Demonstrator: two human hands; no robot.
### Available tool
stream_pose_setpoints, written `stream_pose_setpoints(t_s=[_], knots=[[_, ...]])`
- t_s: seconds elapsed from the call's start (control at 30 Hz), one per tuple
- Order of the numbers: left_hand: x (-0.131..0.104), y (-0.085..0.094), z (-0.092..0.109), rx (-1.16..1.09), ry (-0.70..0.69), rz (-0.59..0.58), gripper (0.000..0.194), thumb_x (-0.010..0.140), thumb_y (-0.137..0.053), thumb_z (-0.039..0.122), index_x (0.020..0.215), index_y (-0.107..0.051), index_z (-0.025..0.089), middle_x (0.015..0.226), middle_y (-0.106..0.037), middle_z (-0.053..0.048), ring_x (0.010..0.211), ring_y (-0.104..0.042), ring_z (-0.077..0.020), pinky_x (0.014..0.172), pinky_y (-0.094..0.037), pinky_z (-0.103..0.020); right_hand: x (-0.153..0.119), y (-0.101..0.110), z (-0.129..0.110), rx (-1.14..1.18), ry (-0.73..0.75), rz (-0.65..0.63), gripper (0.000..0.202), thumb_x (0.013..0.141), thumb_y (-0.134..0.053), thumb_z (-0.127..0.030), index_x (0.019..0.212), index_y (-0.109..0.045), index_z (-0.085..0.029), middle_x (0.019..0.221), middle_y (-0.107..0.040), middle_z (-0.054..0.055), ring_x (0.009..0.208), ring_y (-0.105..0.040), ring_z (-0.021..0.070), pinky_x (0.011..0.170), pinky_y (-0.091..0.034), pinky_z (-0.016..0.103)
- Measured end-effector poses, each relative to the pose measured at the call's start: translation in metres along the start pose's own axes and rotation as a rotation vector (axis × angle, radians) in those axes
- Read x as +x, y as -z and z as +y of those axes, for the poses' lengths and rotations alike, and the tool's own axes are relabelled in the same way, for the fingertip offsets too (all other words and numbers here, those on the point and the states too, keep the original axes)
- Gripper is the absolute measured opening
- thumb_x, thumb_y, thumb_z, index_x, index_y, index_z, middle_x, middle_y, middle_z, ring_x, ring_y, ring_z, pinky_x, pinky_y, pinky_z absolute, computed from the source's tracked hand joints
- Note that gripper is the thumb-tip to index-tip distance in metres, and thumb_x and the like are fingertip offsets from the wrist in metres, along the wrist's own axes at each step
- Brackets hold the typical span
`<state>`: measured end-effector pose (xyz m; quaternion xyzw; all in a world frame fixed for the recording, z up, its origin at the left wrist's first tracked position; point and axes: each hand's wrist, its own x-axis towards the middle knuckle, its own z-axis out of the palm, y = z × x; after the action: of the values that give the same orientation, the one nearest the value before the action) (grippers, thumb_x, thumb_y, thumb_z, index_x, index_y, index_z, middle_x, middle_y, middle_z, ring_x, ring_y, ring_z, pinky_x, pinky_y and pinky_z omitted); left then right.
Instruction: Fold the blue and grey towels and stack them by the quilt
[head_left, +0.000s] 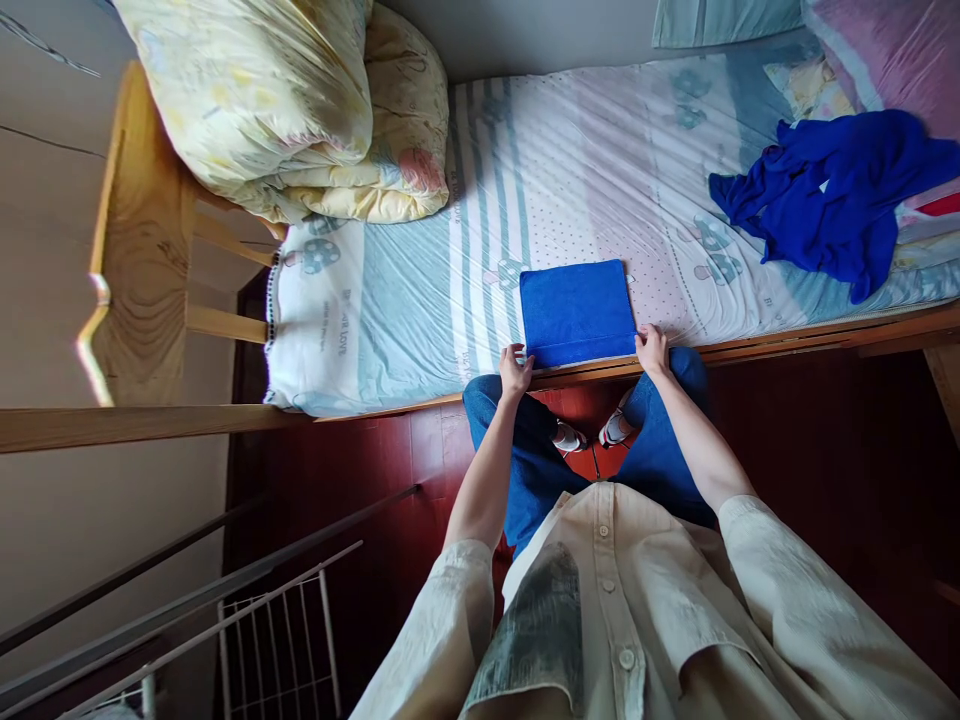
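A blue cloth (576, 308), flat and roughly rectangular, lies at the near edge of the bed. My left hand (515, 370) is at its near left corner, the fingers bent together at the cloth's edge. At the near right corner, my right hand (651, 350) pinches the cloth's edge between thumb and fingers. Farther right on the bed rests a crumpled pile of blue fabric (840, 200), apart from both hands.
A folded yellow quilt (300, 110) sits at the bed's left end beside a wooden bed frame (142, 290). Pink bedding (892, 60) is at the far right. Below left stands a white wire rack (277, 640). The bed's wooden rail (825, 335) runs past my knees.
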<state>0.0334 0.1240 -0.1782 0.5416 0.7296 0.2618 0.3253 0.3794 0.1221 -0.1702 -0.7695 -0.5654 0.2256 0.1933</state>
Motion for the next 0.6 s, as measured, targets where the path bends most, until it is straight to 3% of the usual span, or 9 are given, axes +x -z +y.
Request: stream_pose_setpoints(t_s=[0.1,0.23,0.43,0.6], knots=[[-0.002,0.004,0.002,-0.011,-0.111,-0.027,0.029,0.087,-0.067,0.018,0.116,-0.068,0.020,0.131,-0.071,-0.013,0.122,-0.068,-0.0247,0.102,-0.057,-0.037,-0.007,0.006,-0.004,0.017,0.165,0.048,0.030,0.098,-0.053,-0.016,0.121,-0.072,-0.016,0.128,-0.073,0.017,0.123,-0.066,0.0277,0.113,-0.051,0.041],[-0.003,0.005,0.002,-0.001,-0.228,-0.112,0.029,0.090,-0.065,0.020,0.118,-0.072,0.019,0.135,-0.073,-0.011,0.133,-0.065,-0.0263,0.118,-0.049,-0.043,-0.013,0.008,-0.008,0.016,0.341,-0.037,0.032,0.099,-0.052,-0.017,0.123,-0.074,-0.018,0.133,-0.073,0.013,0.128,-0.065,0.0257,0.117,-0.049,0.043],[-0.003,-0.004,-0.007,0.092,-0.222,-0.236,0.049,0.086,-0.070,0.019,0.135,-0.070,0.016,0.146,-0.068,-0.012,0.143,-0.059,-0.0288,0.127,-0.041,-0.044,-0.016,-0.002,-0.002,-0.037,0.368,-0.202,0.045,0.092,-0.072,-0.024,0.137,-0.071,-0.019,0.150,-0.065,0.013,0.142,-0.059,0.0293,0.124,-0.046,0.048],[-0.003,-0.010,-0.015,0.233,-0.301,-0.297,0.071,0.078,-0.060,0.003,0.148,-0.062,0.015,0.157,-0.058,-0.012,0.153,-0.048,-0.0265,0.131,-0.036,-0.043,-0.012,-0.011,0.007,-0.064,0.351,-0.247,0.061,0.087,-0.072,-0.010,0.146,-0.064,-0.019,0.159,-0.057,0.012,0.151,-0.051,0.0279,0.129,-0.040,0.050]])
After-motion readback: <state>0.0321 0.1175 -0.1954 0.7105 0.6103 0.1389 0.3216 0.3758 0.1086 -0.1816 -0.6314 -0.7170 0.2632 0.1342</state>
